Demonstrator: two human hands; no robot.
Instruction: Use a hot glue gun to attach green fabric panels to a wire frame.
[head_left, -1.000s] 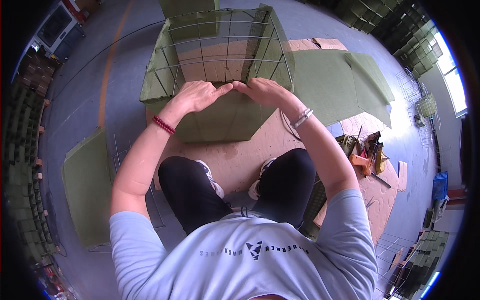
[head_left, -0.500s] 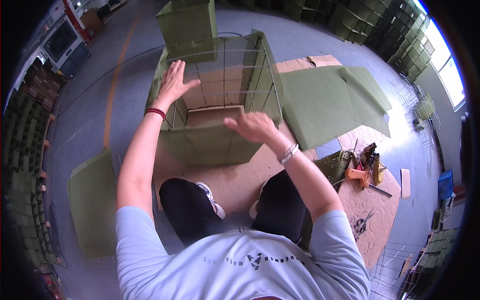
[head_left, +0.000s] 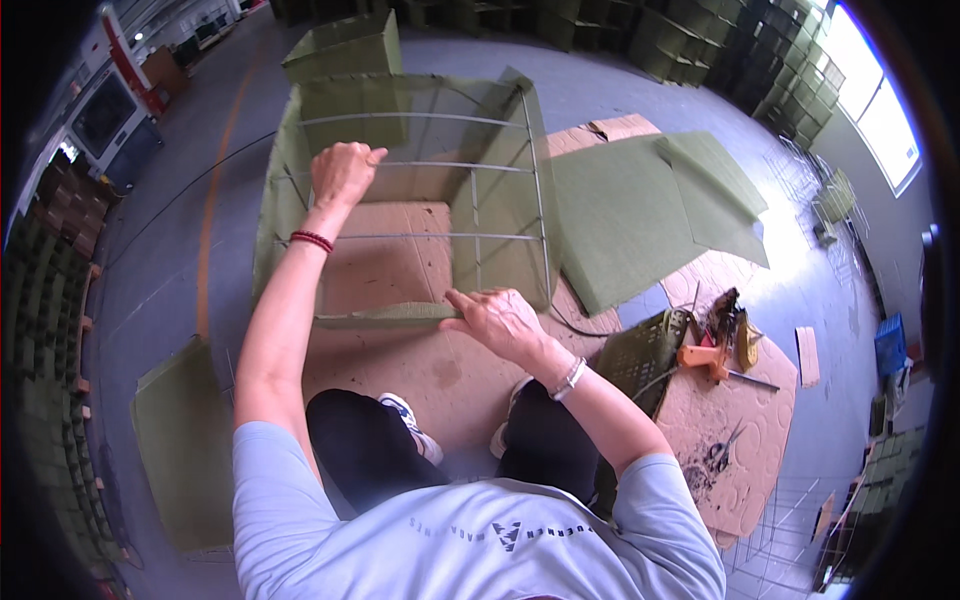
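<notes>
A box of green fabric over a wire frame (head_left: 538, 200) stands before my feet, its open side with crossing wires facing up. Cardboard shows through the wires inside it. My left hand (head_left: 345, 175) is closed in a fist over the left part of the frame, in line with a middle wire; the wire passes out of sight under the fingers. My right hand (head_left: 503, 322) lies at the near right edge, its fingers bent over the green fabric rim (head_left: 390, 314), thumb pointing left along it. The fingertips are partly hidden.
Behind stands another green fabric box (head_left: 345, 50). Green fabric sheets (head_left: 625, 215) lie at right, another panel (head_left: 180, 450) at left. Near my right elbow are an orange-handled glue gun (head_left: 705, 358), scissors (head_left: 720, 455) and a green perforated basket (head_left: 640, 365). Cardboard (head_left: 400, 365) covers the floor.
My left hand has gone from spread fingers to a fist. The box has tipped, so its wired side shows more fully and its near fabric wall less. My right hand has come nearer to me.
</notes>
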